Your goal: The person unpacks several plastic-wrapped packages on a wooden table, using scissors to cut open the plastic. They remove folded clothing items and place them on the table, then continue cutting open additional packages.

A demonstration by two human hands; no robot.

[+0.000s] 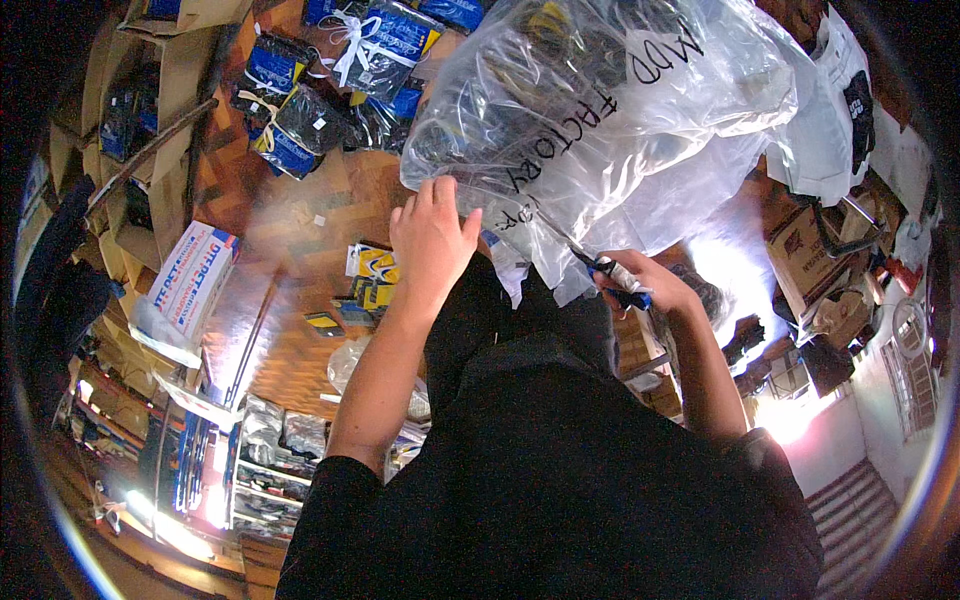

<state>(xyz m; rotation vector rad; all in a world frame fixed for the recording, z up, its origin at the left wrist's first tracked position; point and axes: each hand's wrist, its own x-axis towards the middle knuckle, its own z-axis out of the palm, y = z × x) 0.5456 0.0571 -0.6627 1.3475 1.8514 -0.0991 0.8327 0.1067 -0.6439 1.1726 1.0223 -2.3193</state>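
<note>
A large clear plastic bag (pixel 600 135) with black handwriting lies before me, and dark and yellow contents show through it. The fingers of my left hand (pixel 433 236) rest on the bag's near left edge; whether they pinch the plastic is hidden. My right hand (pixel 649 281) grips a pair of scissors (pixel 621 281) with blue and black handles, wrapped in something whitish. Their blades point up and left against the bag's near edge. How far the blades are apart cannot be told.
Packed dark garments (pixel 300 127) tied with ribbon lie on the parquet floor (pixel 300 217) beyond my left hand. Open cardboard boxes (pixel 169 127) and a white printed box (pixel 196 281) stand at the left. Small yellow and blue packets (pixel 371 289) lie nearby. A brown carton (pixel 806 251) is at the right.
</note>
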